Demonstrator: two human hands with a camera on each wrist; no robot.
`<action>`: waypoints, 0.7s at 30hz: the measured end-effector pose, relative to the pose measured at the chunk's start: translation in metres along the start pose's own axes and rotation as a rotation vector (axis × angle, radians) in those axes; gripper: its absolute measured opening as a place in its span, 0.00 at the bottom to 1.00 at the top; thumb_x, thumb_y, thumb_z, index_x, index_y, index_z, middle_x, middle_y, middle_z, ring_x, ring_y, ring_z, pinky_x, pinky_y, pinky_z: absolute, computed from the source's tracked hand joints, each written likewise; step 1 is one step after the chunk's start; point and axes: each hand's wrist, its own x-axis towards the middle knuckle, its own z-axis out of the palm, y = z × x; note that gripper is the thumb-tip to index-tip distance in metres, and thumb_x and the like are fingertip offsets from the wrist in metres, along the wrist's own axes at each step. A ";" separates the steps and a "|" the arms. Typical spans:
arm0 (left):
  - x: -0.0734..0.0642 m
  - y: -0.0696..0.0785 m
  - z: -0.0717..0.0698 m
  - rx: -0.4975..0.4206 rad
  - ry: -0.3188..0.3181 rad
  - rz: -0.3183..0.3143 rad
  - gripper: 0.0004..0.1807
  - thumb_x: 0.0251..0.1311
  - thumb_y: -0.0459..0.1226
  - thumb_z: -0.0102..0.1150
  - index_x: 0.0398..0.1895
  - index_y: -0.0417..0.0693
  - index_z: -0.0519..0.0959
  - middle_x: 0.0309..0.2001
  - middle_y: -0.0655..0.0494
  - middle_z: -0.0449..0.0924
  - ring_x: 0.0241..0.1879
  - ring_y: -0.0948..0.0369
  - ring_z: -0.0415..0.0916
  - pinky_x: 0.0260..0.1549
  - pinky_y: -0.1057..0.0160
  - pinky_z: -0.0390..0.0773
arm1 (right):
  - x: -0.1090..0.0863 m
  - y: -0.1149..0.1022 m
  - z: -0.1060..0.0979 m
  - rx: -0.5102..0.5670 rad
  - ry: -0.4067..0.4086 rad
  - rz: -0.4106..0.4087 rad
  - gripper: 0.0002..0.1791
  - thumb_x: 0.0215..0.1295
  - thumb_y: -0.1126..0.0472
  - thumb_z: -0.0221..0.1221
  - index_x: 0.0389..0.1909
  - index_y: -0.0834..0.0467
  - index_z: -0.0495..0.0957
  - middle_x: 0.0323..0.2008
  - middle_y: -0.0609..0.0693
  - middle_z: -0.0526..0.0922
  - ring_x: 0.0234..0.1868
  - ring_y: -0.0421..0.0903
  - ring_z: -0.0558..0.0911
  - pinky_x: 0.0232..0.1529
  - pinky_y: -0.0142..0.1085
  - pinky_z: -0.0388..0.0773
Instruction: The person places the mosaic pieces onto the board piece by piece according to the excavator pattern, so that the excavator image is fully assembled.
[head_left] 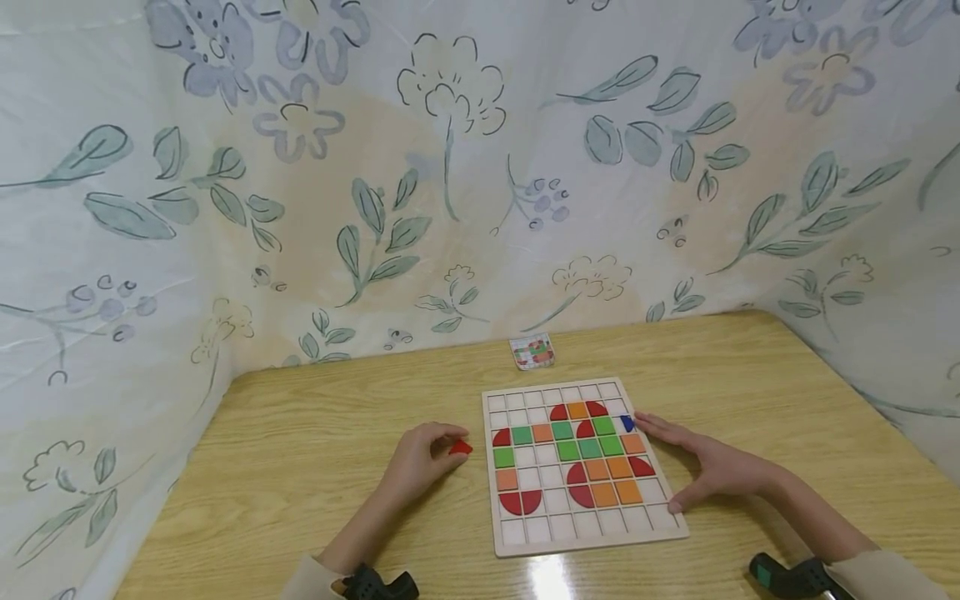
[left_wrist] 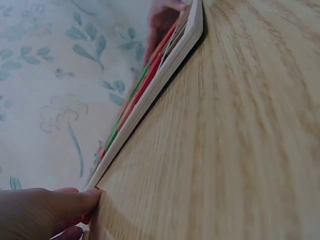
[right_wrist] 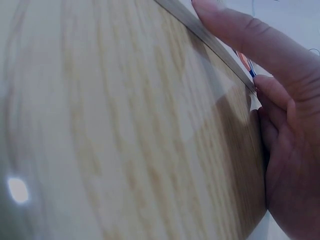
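My left hand [head_left: 424, 457] pinches a small red tile [head_left: 461, 447] between thumb and fingertips, just left of the board. A square wooden grid board [head_left: 555, 527] lies flat on the table, partly filled with red rounded tiles and green, orange and salmon square tiles. At its right side my right hand [head_left: 712, 467] is spread, thumb at the lower right edge and fingertips by the upper right edge, beside a blue tile [head_left: 627, 423]. In the left wrist view, the red tile [left_wrist: 87, 218] shows partly behind the left thumb.
A small card [head_left: 532, 352] printed with a coloured grid pattern lies behind the board, near the back edge of the wooden table [head_left: 315, 450]. Floral cloth [head_left: 480, 167] hangs around the back and sides. Dark wrist devices [head_left: 378, 583] sit on both forearms.
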 end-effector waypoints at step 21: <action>0.022 0.075 0.036 0.114 -0.026 0.046 0.18 0.49 0.45 0.68 0.43 0.50 0.82 0.35 0.59 0.82 0.37 0.62 0.74 0.40 0.63 0.74 | 0.000 0.002 0.000 0.011 0.000 0.004 0.56 0.45 0.53 0.70 0.72 0.48 0.46 0.72 0.56 0.43 0.58 0.11 0.39 0.56 0.70 0.45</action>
